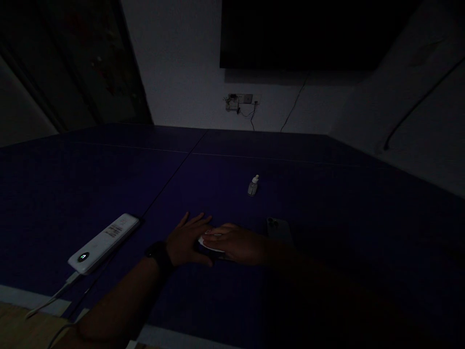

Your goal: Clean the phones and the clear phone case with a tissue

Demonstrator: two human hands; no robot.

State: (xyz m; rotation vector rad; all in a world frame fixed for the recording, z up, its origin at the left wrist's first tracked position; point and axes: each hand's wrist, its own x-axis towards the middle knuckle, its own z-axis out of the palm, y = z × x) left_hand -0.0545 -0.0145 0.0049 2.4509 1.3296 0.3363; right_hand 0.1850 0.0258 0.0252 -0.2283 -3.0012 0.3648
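Note:
In the dim head view my left hand (pixel 187 242) lies palm down on the dark blue table (pixel 174 300), fingers spread, with a dark watch (pixel 160 256) on its wrist. My right hand (pixel 241 245) comes from the right and its fingers are closed over a small white object (pixel 210 245) with a curved edge, right beside my left thumb. Its kind cannot be made out, since the fingers cover most of it. A phone (pixel 280 231), camera end away from me, lies partly behind my right forearm. Beyond my hands stands a small clear dropper bottle (pixel 253 186) with a white top.
At the left lies a white power bank (pixel 105 242) with a lit round display; a white cable (pixel 54 296) runs from its near end. A dark screen (pixel 308 34) hangs on the far wall above sockets (pixel 247 99) with plugged-in cords. A thin seam crosses the table.

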